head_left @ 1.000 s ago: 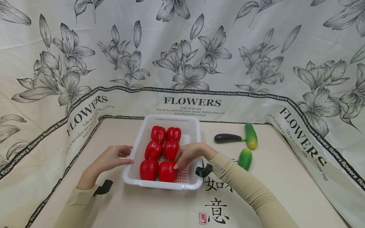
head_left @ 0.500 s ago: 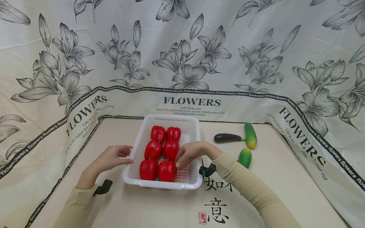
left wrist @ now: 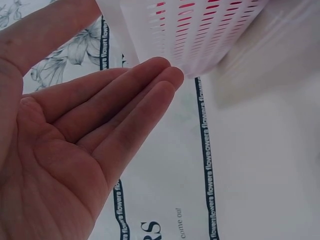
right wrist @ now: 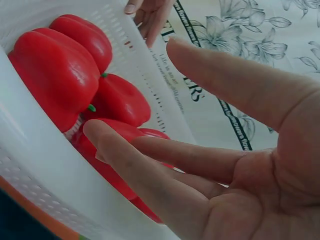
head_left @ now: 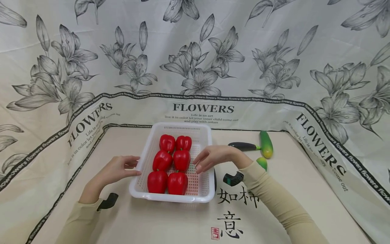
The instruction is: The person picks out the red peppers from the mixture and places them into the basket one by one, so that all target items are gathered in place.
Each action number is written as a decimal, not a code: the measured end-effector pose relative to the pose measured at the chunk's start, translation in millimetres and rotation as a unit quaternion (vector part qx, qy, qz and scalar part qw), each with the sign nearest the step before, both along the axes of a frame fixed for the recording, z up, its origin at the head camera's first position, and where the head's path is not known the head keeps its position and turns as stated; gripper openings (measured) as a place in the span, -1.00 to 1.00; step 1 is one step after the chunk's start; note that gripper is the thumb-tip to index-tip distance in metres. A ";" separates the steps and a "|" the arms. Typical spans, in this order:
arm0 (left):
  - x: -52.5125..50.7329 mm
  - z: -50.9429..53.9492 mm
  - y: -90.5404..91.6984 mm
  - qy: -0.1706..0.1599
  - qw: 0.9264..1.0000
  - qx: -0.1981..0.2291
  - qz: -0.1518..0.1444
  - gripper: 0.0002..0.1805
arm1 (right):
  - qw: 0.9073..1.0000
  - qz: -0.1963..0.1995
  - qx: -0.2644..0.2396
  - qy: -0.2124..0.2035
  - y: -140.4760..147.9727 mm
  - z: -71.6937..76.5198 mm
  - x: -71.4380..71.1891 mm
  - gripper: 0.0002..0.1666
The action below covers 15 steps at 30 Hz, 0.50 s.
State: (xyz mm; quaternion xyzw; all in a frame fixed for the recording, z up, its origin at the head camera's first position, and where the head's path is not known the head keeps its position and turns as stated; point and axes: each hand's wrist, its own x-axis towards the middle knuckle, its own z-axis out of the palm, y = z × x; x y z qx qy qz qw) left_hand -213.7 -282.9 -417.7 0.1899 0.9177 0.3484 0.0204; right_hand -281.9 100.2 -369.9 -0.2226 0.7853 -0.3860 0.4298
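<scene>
A white plastic basket (head_left: 141, 196) holds several red bell peppers (head_left: 167, 143) in two columns on its left and middle part. Over the basket's right side hovers my right hand (head_left: 217, 157), its fingers loosely extended and nothing between them. In the right wrist view, the fingers (right wrist: 145, 175) pass in front of some peppers (right wrist: 60, 75). My left hand (head_left: 117, 169) is at the basket's left wall, thumb and fingers apart. In the left wrist view its palm (left wrist: 60, 165) is bare and its fingers lie straight; I cannot tell whether they touch the basket (left wrist: 200, 35).
On the table's right lie a dark eggplant (head_left: 243, 146), a green cucumber-like vegetable (head_left: 266, 145) and another green one (head_left: 262, 162), partly hidden by my right sleeve. A flower-printed cloth (head_left: 201, 67) stands behind. Black characters (head_left: 230, 225) mark the table cover.
My right hand has moved right and slightly up, away from the front right pepper, which stays in the basket. My left hand stays beside the basket. The view has shifted slightly.
</scene>
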 end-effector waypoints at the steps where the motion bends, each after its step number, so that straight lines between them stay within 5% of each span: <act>1: 0.1 -0.3 -0.2 -0.001 1.000 -0.001 0.002 -0.34 | 1.000 -0.001 0.000 0.007 2.7 1.9 0.5 -0.41; 15: 2.4 -0.7 -4.3 -0.001 1.000 -0.009 -0.003 -0.34 | 0.996 -0.064 -0.005 0.068 60.6 25.4 7.3 -0.37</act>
